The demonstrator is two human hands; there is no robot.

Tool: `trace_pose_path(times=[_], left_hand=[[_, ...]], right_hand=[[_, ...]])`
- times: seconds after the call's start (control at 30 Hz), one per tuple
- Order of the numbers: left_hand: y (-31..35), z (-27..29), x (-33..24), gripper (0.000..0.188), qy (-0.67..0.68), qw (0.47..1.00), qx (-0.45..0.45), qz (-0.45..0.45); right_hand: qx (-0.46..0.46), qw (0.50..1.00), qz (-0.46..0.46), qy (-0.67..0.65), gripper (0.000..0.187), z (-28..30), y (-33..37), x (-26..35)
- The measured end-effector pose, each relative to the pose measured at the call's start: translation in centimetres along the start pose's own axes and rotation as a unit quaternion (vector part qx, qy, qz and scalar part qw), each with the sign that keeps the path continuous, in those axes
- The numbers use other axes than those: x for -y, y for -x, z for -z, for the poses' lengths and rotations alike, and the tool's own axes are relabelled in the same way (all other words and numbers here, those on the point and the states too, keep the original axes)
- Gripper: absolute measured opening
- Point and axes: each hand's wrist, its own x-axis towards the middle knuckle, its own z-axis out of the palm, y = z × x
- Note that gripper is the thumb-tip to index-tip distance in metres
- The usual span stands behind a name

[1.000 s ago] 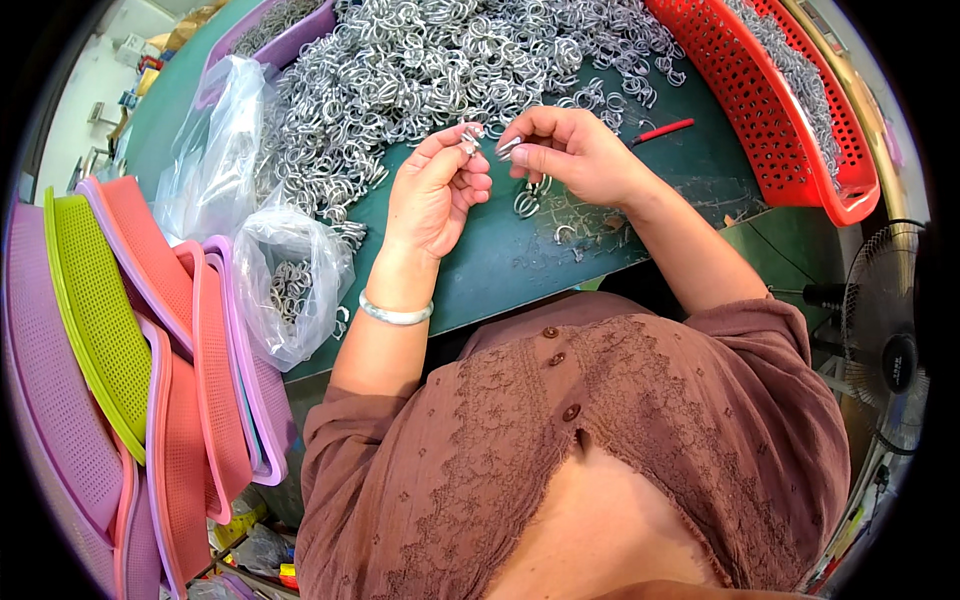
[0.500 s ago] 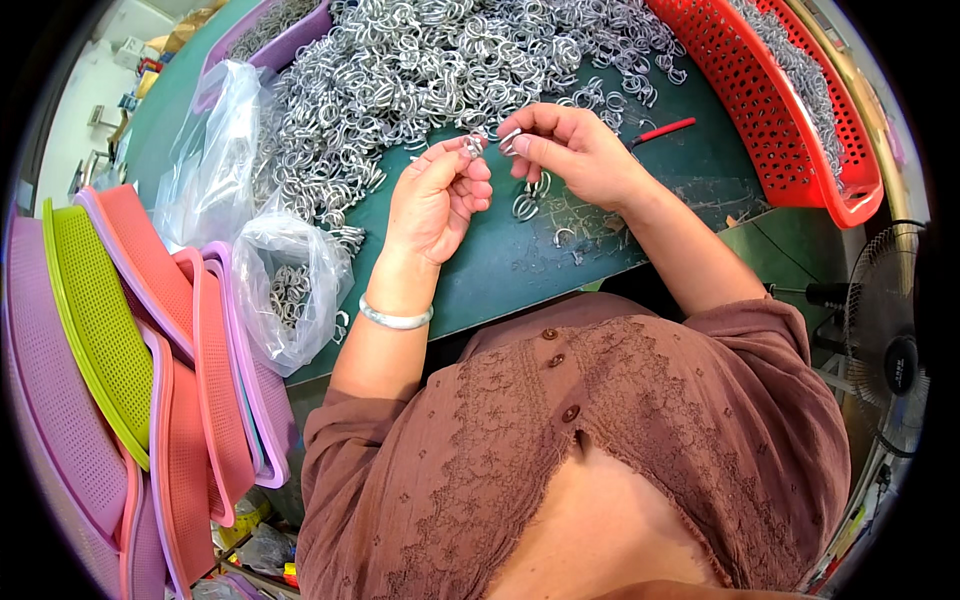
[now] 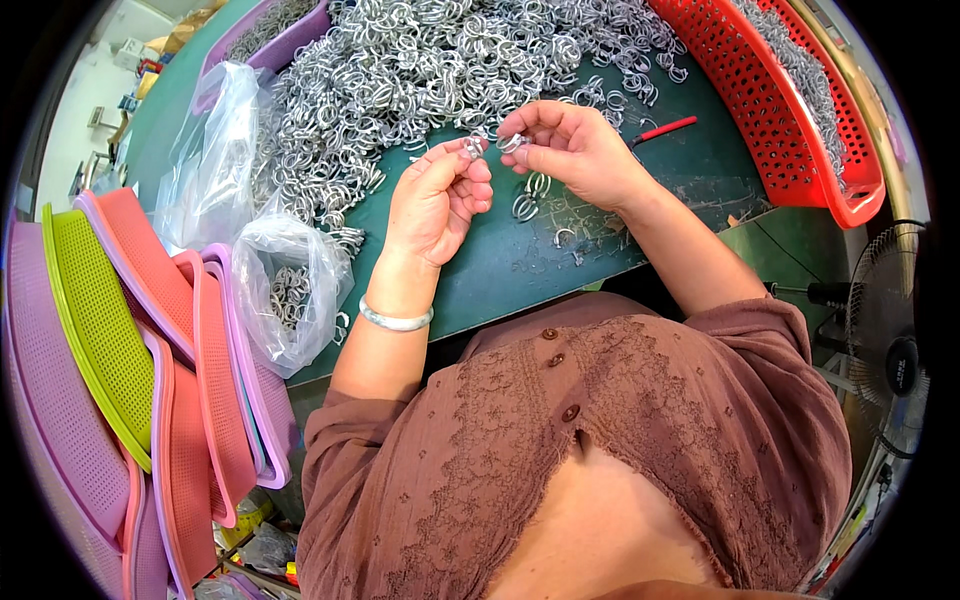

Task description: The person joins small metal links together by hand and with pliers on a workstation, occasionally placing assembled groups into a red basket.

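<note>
Between thumb and fingertips, my left hand (image 3: pixel 437 195) pinches a small silver metal ring (image 3: pixel 474 147). Just to its right, my right hand (image 3: pixel 575 150) grips another silver ring (image 3: pixel 512 143), and the two sets of fingertips are close together. Whether the two rings touch, I cannot make out. Below my right fingers, a few loose rings (image 3: pixel 527 204) lie on the green tabletop (image 3: pixel 470 280). A great heap of silver rings (image 3: pixel 430 75) spreads just beyond both hands.
A clear plastic bag (image 3: pixel 330 260) with rings inside stands left of my left forearm. Stacked purple, pink and green plastic baskets (image 3: pixel 95 330) fill the left side. A red basket (image 3: pixel 765 110) of metal pieces sits far right, near a red-handled tool (image 3: pixel 665 130). A fan (image 3: pixel 890 340) stands right.
My right hand has shifted slightly, and the ring in its fingers has turned to show more of its loop. My left hand stays almost where it was.
</note>
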Motion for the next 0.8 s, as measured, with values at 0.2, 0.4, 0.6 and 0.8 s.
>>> trace_pose_path(times=[0.2,0.4,0.6,0.8], left_hand=[[0.1,0.0,0.0,0.019,-0.001,1.0,0.019,0.017],[0.1,-0.4,-0.1,0.025,-0.02,1.0,-0.002,0.016],[-0.1,0.1,0.7,0.021,-0.052,0.998,0.035,0.026],[0.2,-0.2,0.6,0.014,-0.041,0.998,0.026,0.043]], right_hand=[[0.013,0.999,0.045,-0.01,0.023,0.3,-0.1,-0.7],[-0.037,0.953,0.193,0.23,0.035,0.1,0.0,-0.9],[-0.044,0.923,0.219,0.313,0.052,-0.8,0.3,0.0],[-0.041,0.915,0.242,0.32,0.056,-1.2,0.3,0.2]])
